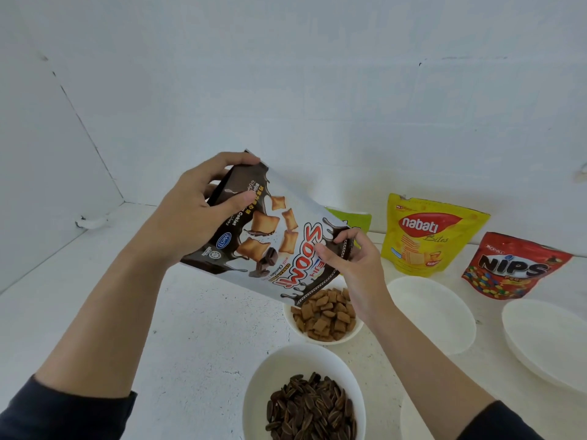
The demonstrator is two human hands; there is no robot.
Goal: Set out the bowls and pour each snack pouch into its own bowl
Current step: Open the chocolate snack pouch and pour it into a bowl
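Note:
I hold a white and brown Soomi snack pouch [273, 236] upside down, tilted, over a small white bowl [357, 333] filled with brown pillow-shaped snacks [324, 314]. My left hand [193, 217] grips the pouch's raised bottom end. My right hand [352, 258] pinches its lower, open end just above the bowl. A nearer white bowl [263, 376] holds dark striped sunflower seeds [311, 408]. An empty white bowl [432, 309] sits to the right, and stacked empty bowls [546, 338] lie at the far right.
A yellow Nabati pouch [425, 236] and a red Nips pouch [514, 265] stand by the back wall. A green pouch [355, 219] peeks out behind the tilted one. The edge of another white bowl [413, 420] shows under my right forearm. White walls enclose the counter at left and back.

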